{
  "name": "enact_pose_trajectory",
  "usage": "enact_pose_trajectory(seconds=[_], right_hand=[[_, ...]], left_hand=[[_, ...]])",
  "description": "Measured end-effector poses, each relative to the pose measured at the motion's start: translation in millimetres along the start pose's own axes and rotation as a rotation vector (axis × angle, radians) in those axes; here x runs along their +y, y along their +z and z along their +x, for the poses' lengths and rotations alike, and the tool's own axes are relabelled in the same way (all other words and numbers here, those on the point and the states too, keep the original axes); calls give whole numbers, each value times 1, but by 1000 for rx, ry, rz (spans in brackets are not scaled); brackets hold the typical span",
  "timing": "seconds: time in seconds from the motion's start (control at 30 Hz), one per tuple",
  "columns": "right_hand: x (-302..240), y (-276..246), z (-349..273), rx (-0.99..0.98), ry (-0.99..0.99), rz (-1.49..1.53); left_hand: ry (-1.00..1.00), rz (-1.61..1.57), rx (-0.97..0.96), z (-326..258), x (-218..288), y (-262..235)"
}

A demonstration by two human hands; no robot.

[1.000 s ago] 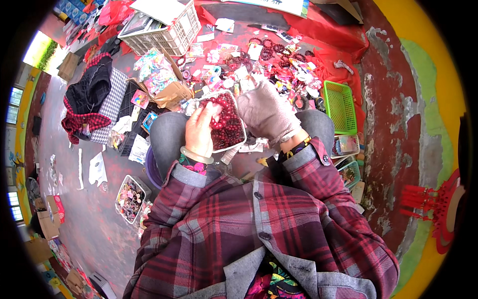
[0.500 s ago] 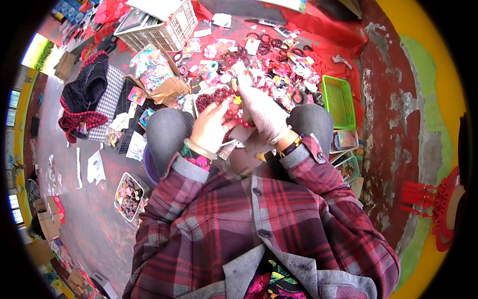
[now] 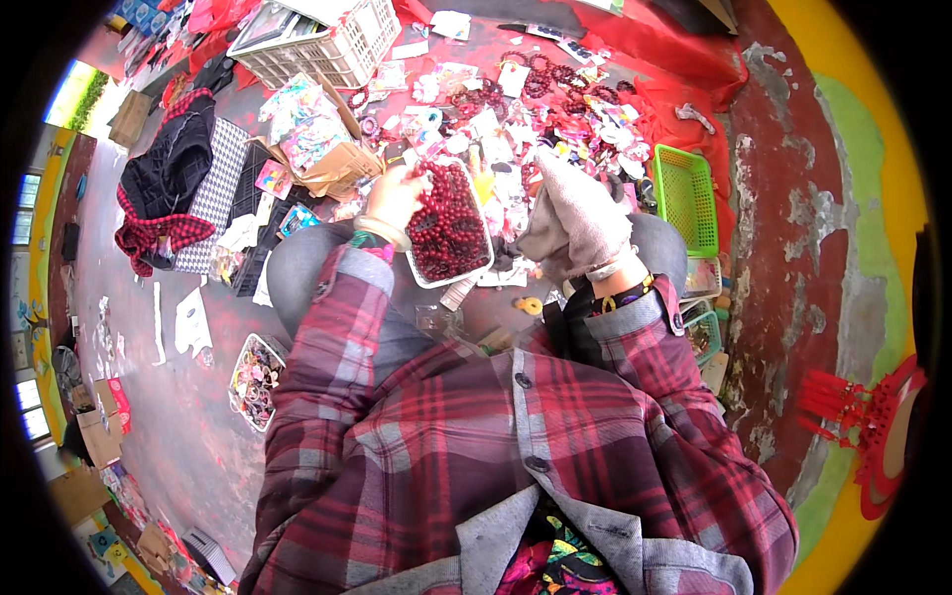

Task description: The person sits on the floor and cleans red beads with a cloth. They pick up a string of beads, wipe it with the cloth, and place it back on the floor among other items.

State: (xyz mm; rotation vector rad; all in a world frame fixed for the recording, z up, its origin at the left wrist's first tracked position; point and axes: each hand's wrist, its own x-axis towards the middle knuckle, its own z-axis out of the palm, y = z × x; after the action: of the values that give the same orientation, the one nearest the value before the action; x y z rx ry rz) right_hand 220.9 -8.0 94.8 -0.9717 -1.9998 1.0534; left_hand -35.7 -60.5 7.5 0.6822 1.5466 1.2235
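A white basket (image 3: 487, 246) filled with dark red bead bracelets (image 3: 448, 228) stands between my knees. My left hand (image 3: 395, 195), bare and with a pale bangle at the wrist, is at the basket's far left corner. Its fingers curl in at the edge of the beads, and what they grip, if anything, I cannot make out. Apart from it, to the right of the basket, is my right hand (image 3: 578, 220) in a loose pale glove. The glove hides how its fingers are set. A small yellow piece (image 3: 483, 185) lies between the basket and the glove.
Beyond the basket spreads a heap of bracelets and small packaged trinkets (image 3: 585, 129). A green basket (image 3: 685, 203) stands at right. At left are an open cardboard box (image 3: 342, 169), a white crate (image 3: 342, 58) and a basket of small items (image 3: 258, 382).
My hands were together over the basket, holding a red bead bracelet with a yellow star. Now they are apart, left hand to the basket's far left corner, right hand off to the right.
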Motion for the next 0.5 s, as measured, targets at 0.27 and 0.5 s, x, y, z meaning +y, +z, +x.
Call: enact_pose_trajectory(seconds=[0.27, 0.5], right_hand=[[-5, -2, -7, -255, 151, 197], [12, 5, 5, -262, -209, -92]], left_hand=[[-89, 489, 410, 107, -214, -26], [-192, 291, 499, 128, -266, -22]])
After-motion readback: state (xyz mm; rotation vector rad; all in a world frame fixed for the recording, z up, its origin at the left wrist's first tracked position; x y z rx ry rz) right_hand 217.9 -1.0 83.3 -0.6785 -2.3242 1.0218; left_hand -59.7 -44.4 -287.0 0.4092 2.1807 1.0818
